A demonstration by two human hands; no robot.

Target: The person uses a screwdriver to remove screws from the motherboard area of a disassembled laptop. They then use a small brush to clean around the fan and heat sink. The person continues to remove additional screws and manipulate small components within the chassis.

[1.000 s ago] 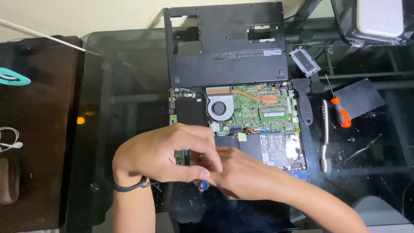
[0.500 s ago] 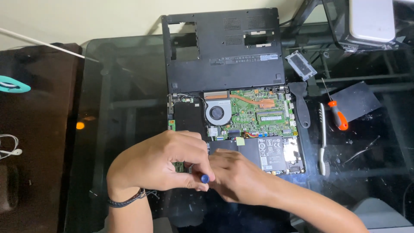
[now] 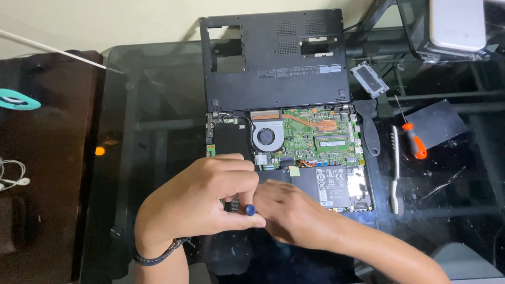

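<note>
An opened laptop (image 3: pixel 305 152) lies on the glass table, its green board, round fan (image 3: pixel 267 137) and black battery exposed. My left hand (image 3: pixel 197 202) curls over the laptop's near left corner. Its fingers pinch a small screwdriver with a blue cap (image 3: pixel 250 210). My right hand (image 3: pixel 286 208) rests just to the right, fingertips touching the same tool and the laptop's front edge. What lies under the hands is hidden. A dark braided band circles my left wrist.
The removed black bottom cover (image 3: pixel 276 58) lies beyond the laptop. To the right lie a small cover plate (image 3: pixel 370 79), a black pry tool (image 3: pixel 369 129), a white brush (image 3: pixel 394 168), an orange-handled screwdriver (image 3: pixel 413 139) and a black panel (image 3: pixel 434 123). White earphones (image 3: pixel 13 179) lie at far left.
Both hands stay clasped on the blue-capped screwdriver and have shifted slightly toward me and left. The laptop has not moved on the table.
</note>
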